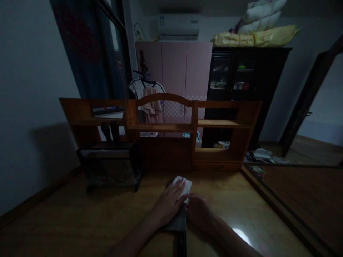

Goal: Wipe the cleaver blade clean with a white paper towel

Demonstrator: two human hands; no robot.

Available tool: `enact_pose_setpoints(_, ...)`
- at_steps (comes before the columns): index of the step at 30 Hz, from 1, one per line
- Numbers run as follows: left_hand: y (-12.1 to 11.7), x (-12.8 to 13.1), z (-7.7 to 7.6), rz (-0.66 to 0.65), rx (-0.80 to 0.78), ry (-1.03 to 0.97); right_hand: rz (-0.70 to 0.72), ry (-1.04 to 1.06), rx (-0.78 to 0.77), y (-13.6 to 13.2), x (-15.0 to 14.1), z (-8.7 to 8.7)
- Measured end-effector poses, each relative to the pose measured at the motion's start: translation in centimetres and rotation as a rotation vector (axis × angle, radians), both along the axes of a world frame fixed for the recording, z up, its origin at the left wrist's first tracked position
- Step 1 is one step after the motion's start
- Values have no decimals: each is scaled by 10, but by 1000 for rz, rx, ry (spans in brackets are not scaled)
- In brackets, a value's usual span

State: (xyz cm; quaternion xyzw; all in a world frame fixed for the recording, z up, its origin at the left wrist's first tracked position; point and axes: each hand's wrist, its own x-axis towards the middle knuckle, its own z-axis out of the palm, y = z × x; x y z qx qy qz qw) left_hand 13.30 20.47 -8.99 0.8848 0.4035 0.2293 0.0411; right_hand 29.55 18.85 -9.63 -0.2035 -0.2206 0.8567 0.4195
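Note:
A cleaver (176,222) lies on the wooden tabletop (112,217), its black handle pointing toward me. A white tissue (187,185) covers the far part of the blade. Over the tissue, my left hand (169,201) lies flat with its fingers stretched out, pressing down. My right hand (200,211) is closed at the right side of the blade, its fingertips pinching the tissue's near right edge beside my left thumb. The far end of the blade is mostly hidden under the tissue and fingers. At the left stands a dark knife block (109,166) with black handles sticking up.
A wooden shelf unit (160,127) runs along the table's back. A white wall (29,107) borders the left side, and a raised wooden edge (270,203) the right. Behind are a pink wardrobe (174,67), a dark cabinet (257,82) and hanging clothes (152,100).

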Motion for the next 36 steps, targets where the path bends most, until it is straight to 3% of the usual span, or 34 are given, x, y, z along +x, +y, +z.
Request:
enact_pose_setpoints(8,11,-6,-14,114,35,-22,14,25,39,-1,-1,3)
enact_pose_setpoints(25,13,-11,-27,284,102,12,45,19,32,-5,0,9)
enact_pose_setpoints(28,11,-9,-19,285,74,-25,36,26,25,-4,1,8)
enact_pose_setpoints(31,4,-4,-2,259,70,-89,41,38,47,-1,0,2)
enact_pose_setpoints(36,-11,6,21,4,33,-74,-6,97,55,1,-1,0)
